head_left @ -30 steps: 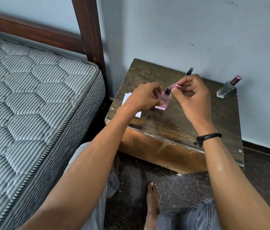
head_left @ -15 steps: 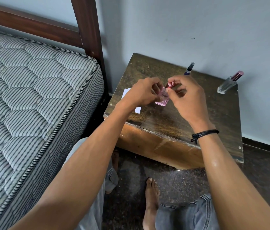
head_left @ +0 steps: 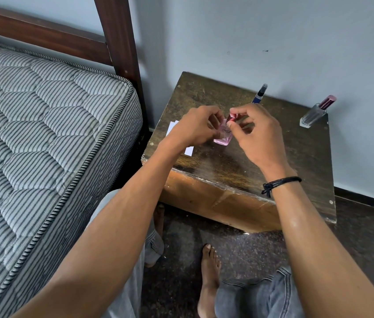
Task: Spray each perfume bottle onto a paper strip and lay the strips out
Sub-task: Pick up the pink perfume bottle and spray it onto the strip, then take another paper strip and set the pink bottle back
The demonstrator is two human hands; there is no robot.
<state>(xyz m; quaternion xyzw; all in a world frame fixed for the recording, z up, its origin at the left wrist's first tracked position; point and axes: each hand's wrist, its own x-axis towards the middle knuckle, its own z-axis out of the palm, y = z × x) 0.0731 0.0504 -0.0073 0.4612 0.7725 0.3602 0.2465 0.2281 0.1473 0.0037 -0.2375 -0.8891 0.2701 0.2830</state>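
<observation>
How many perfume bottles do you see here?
3. A pink bottle in the left hand, its cap pinched by the right hand; a blue bottle behind that hand; a clear bottle far right on the table. Others may be hidden.

bottle on table (mid), bed left
</observation>
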